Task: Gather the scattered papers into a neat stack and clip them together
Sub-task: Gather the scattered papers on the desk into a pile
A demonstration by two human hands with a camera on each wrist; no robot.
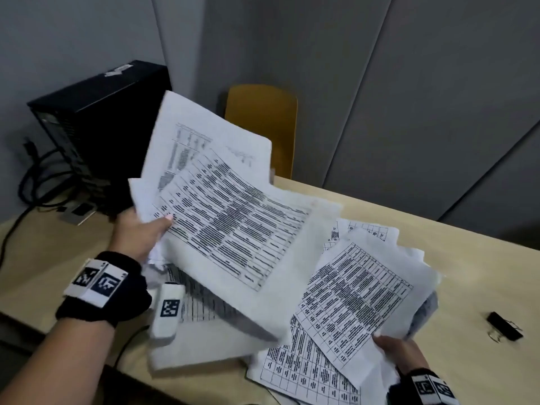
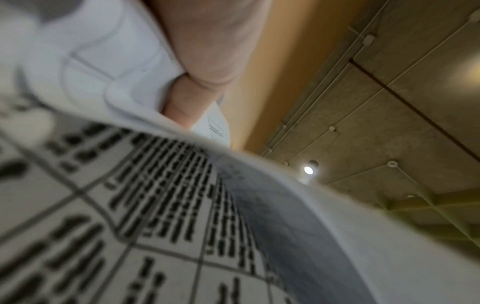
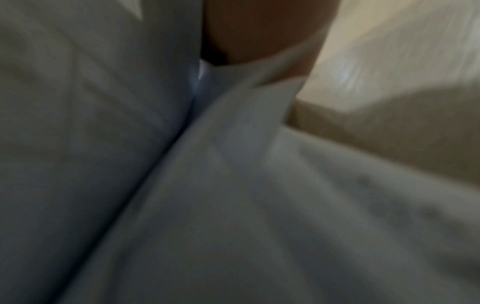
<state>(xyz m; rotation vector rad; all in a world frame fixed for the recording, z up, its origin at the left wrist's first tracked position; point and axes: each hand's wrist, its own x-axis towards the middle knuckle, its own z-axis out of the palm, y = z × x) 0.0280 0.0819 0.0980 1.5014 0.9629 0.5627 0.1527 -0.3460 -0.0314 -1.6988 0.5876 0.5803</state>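
Observation:
My left hand [image 1: 146,229] grips a loose bunch of printed papers [image 1: 222,206] by their left edge and holds them raised above the beige table [image 1: 467,273], thumb on top. My right hand [image 1: 394,350] pinches the near corner of another sheet [image 1: 359,299] with tables printed on it, lifted off more papers [image 1: 304,372] that lie on the table. The left wrist view is filled by printed paper [image 2: 155,205] with fingers [image 2: 202,51] behind it. In the blurred right wrist view, white paper [image 3: 233,185] covers almost everything. A black binder clip [image 1: 504,330] lies on the table to the right.
A black computer tower [image 1: 96,124] with cables stands at the back left of the table. A yellow chair [image 1: 263,124] sits behind the table against grey wall panels. A small grey device [image 1: 79,213] lies near the tower.

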